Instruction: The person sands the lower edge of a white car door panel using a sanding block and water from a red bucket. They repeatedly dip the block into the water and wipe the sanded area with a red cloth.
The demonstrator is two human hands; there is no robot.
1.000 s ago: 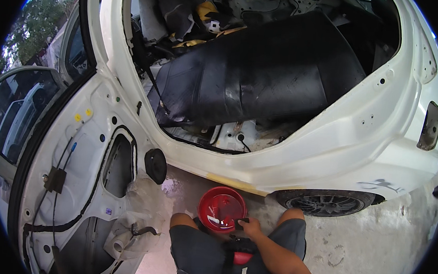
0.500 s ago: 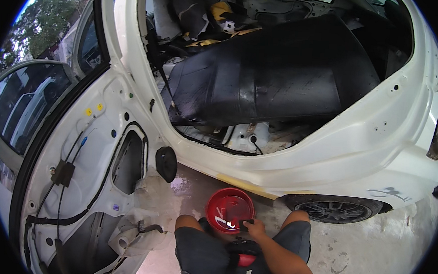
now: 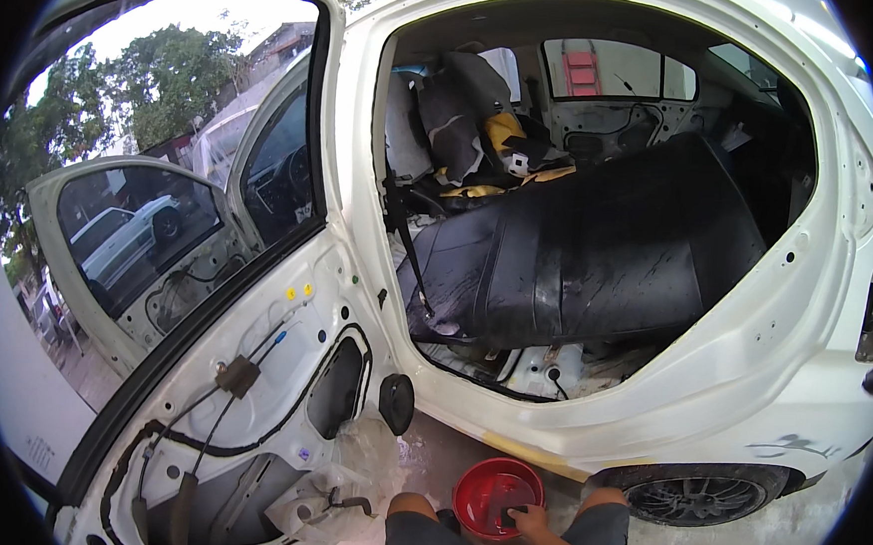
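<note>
A red round basin (image 3: 471, 482) with liquid in it stands on the floor between my knees. My right hand (image 3: 531, 522) reaches to its near right side, closed on a small dark block (image 3: 509, 518). Its exact kind is not clear. The block is over or at the inside edge of the basin; whether it touches the liquid I cannot tell. My left hand is out of the picture.
A white car body (image 3: 547, 426) stands before me, its rear doorway framing a tilted black seat (image 3: 597, 262). The stripped, opened door (image 3: 280, 383) fills the left, with a black speaker-like oval (image 3: 395, 404) near its edge. A wheel (image 3: 708, 497) is at right.
My view has tilted upward, so the car, basin and my legs appear lower. My right hand stays by the basin's right side with the dark block in it.
</note>
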